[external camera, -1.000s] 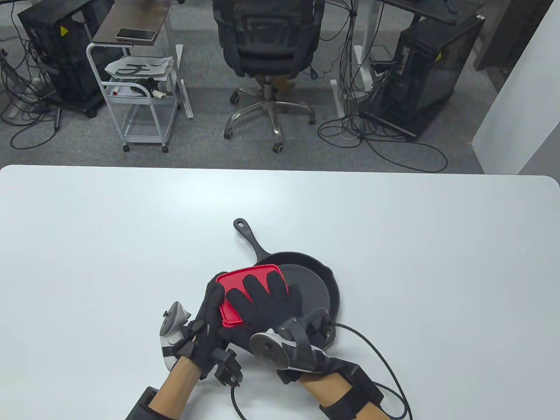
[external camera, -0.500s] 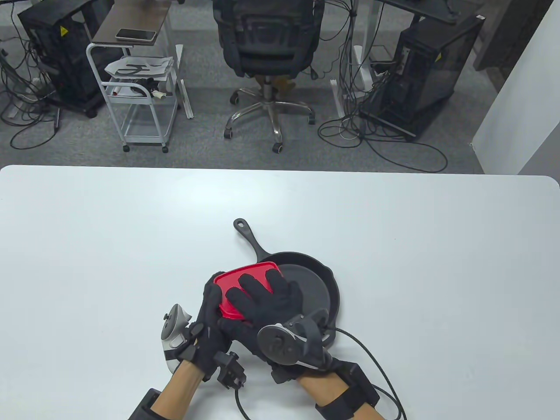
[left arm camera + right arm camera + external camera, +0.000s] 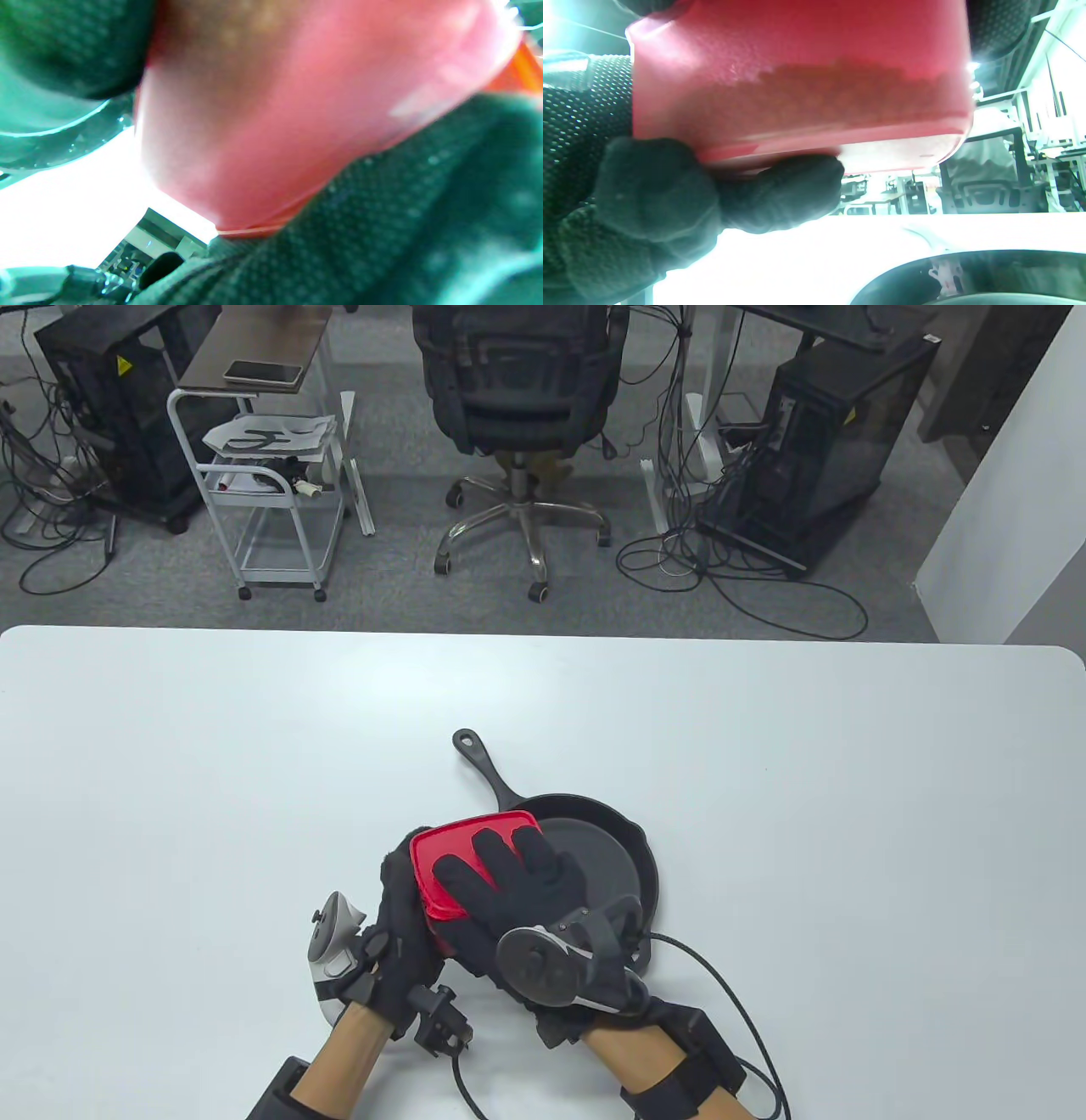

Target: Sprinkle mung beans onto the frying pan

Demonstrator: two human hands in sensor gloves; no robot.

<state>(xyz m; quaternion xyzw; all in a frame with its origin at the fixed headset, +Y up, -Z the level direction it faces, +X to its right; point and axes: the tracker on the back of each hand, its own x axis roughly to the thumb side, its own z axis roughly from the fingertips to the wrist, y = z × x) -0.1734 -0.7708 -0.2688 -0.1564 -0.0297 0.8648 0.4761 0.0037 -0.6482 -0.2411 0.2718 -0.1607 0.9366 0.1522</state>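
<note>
White table (image 3: 212, 780), office chairs and carts behind. Right hand (image 3: 509, 891) lies fingers spread over the red lidded container (image 3: 454, 848), gripping it; left hand (image 3: 399, 925) clasps its near-left side. Beans (image 3: 848, 91) visible inside. Container held over left rim of black frying pan (image 3: 628, 848).
</note>
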